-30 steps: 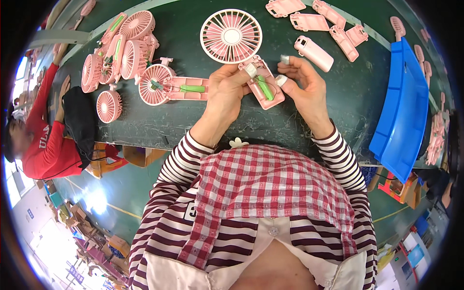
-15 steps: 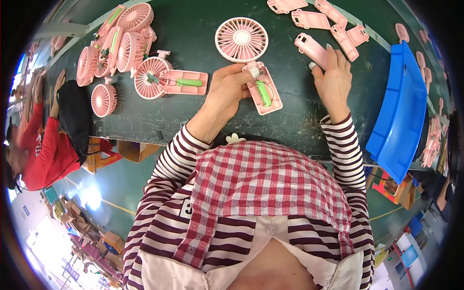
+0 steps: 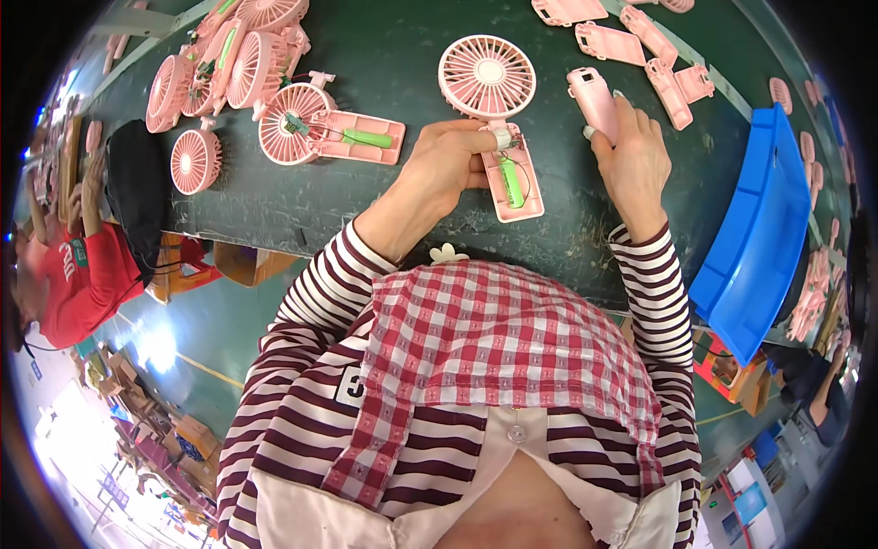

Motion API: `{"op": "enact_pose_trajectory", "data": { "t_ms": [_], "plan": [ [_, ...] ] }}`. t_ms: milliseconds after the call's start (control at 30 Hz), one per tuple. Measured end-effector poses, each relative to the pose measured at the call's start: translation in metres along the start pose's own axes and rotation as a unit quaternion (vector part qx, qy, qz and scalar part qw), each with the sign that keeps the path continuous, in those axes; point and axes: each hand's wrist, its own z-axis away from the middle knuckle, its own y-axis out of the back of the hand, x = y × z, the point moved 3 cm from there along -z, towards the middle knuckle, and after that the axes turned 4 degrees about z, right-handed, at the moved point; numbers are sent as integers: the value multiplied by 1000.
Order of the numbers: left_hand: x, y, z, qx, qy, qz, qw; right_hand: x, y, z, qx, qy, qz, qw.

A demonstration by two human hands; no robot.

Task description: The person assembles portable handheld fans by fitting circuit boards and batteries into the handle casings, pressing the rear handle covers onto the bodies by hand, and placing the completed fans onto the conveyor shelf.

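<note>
Evidently, in the head view, the left hand (image 3: pixel 439 174) has a pink fan (image 3: pixel 487 75) pinched by the neck, thumb on top. The fan's open handle points toward the person, showing a green battery (image 3: pixel 511 183) and a thin dark wire; the thumb and fingers hide part of the neck. Right of the fan, the right hand (image 3: pixel 636 165) has its thumb and fingers set narrowly about the lower end of a smooth pink cover (image 3: pixel 593 99) (whether it is off the table, I cannot tell).

Beyond that cover, farther right of the fan, more pink covers (image 3: pixel 611 43) lie scattered. A long blue tray (image 3: pixel 745 238) stands well to the fan's right, past the right forearm. Left of the fan, and near the left hand, lies another opened fan (image 3: pixel 366 137) with its own green battery. Farther left of the fan comes a heap of fans (image 3: pixel 256 69), some overlapping, with a round fan head (image 3: pixel 196 162) just below it. Past these, at the far left of the fan, are a black cloth-like thing (image 3: pixel 137 183) and a co-worker in red (image 3: pixel 96 288).
</note>
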Motion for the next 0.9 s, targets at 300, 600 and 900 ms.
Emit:
{"op": "enact_pose_trajectory", "data": {
  "t_ms": [300, 600, 900],
  "plan": [
    [-2, -3, 1, 8, 15, 21, 1000, -6, 11, 4, -68, -103, -132, 984],
    [1, -5, 2, 17, 12, 35, 999, -76, 73, 25, -54, 42, -203, 977],
    [0, -9, -1, 22, -7, 111, 994, -103, 61, 29, -97, 92, -121, 984]
  ]
}}
